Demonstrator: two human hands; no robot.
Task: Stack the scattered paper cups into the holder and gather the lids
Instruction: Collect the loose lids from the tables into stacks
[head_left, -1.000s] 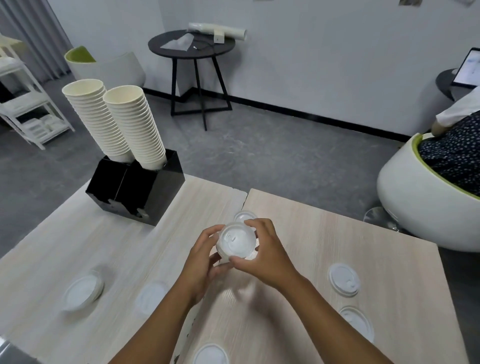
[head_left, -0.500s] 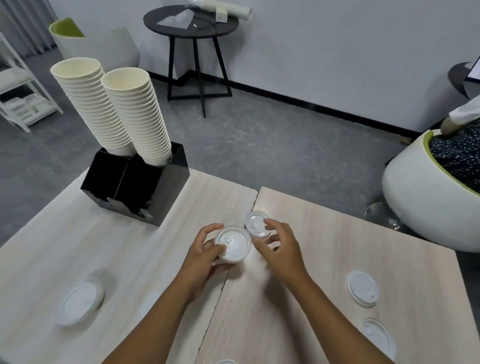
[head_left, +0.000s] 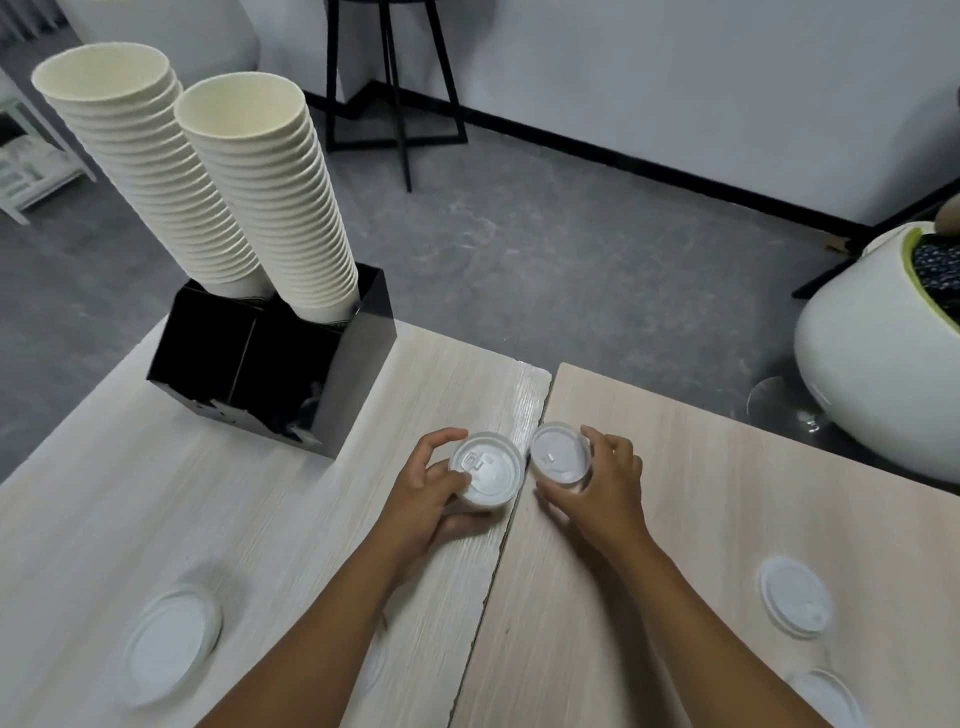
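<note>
So 1 sec ago both hands were on the lid stack (head_left: 485, 474), held up over the desk. Now only the left hand (head_left: 423, 491) has it, lower down. Right hand (head_left: 602, 480) let go & is curled round a separate lid (head_left: 560, 453) by the desk seam. Cam's also tilted down/closer.

A: Cam setup?
B: One view only, head-worn, wide-angle. Looks fwd and down over the bench (head_left: 156, 519) from the near edge.
A: How close?
B: Close. Both forearms enter from bottom of frame, left hand (head_left: 423, 493) and right hand (head_left: 602, 486) near centre. Floor (head_left: 519, 244) and wall (head_left: 675, 78) fill the top.
</note>
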